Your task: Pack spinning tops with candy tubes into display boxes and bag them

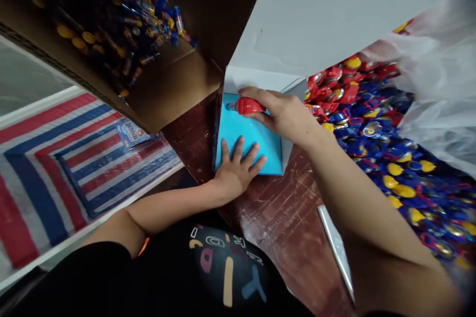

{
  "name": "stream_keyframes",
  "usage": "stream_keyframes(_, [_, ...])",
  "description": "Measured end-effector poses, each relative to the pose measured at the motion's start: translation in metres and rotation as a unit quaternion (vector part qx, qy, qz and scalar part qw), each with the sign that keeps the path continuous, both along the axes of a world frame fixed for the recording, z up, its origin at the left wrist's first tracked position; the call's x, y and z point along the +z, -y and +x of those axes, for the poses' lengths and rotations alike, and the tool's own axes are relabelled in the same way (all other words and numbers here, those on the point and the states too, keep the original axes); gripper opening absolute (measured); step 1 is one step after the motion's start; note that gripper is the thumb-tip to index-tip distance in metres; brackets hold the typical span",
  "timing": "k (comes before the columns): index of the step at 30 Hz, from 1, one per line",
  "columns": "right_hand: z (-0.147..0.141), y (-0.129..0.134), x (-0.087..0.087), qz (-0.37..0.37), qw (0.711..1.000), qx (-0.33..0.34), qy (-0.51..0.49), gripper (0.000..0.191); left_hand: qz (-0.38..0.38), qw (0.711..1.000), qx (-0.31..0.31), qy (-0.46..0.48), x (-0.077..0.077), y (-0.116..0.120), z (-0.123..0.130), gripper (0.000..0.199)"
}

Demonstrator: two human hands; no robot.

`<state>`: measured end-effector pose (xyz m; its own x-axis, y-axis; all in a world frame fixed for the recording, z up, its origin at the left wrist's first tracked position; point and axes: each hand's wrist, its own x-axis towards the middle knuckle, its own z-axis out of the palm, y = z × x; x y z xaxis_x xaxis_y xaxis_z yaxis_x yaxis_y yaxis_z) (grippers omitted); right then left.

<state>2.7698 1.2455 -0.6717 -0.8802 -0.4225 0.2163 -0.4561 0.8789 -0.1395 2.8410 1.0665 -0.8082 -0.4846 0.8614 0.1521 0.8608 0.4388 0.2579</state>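
A: What's far left?
B: A red, white and blue striped woven mat (55, 158), and above it a brown cardboard box (163, 84) of small packaged toys.

A: And the hands?
B: The left hand (238, 168) lies flat, fingers spread, on a bright blue flat card (247, 138) on the dark red worktop (282, 218). The right hand (286, 116) pinches a small red plastic toy (248, 105) over that card. Rightmost, a heap of red, blue and yellow plastic pieces (386, 133).

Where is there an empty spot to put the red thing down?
Bare dark red table shows just below the blue card, between the left hand and right forearm. The pile of red, blue and yellow toys on the right is crowded. So is the cardboard box.
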Motion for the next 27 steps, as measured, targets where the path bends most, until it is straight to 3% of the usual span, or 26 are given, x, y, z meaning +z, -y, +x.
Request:
stream_keyframes(5, [-0.042,-0.007,-0.008,0.018,0.999,0.013,0.045,0.058,-0.008,1.000,-0.010,-0.013,0.000,-0.002,-0.001,0.060])
stream_keyframes(8, [-0.061,-0.007,-0.010,0.063,0.996,0.018,0.056,0.069,-0.023,0.999,-0.023,-0.010,0.012,0.005,-0.005,0.060])
stream_keyframes(13, [-0.074,0.000,-0.004,0.091,0.994,-0.018,0.050,0.069,-0.057,0.985,-0.152,0.059,0.036,0.018,-0.015,0.064])
stream_keyframes(18, [-0.098,0.007,0.012,0.036,0.985,0.036,0.167,0.058,-0.094,0.980,-0.175,0.005,0.023,0.014,-0.023,0.073])
stream_keyframes(20, [-0.092,0.018,0.016,0.061,0.989,-0.010,0.135,0.059,-0.109,0.978,-0.176,-0.015,0.017,0.013,-0.025,0.071])
stream_keyframes(23, [-0.062,0.045,0.013,0.108,0.988,-0.113,-0.011,0.053,-0.129,0.978,-0.160,-0.031,0.008,0.012,-0.025,0.063])
stream_keyframes(25, [-0.041,0.061,0.008,0.106,0.982,-0.140,-0.067,0.043,-0.124,0.979,-0.154,-0.037,0.003,0.012,-0.023,0.062])
stream_keyframes(27, [-0.027,0.070,0.006,0.094,0.984,-0.141,-0.058,0.043,-0.091,0.980,-0.168,-0.055,0.002,0.016,-0.022,0.061])
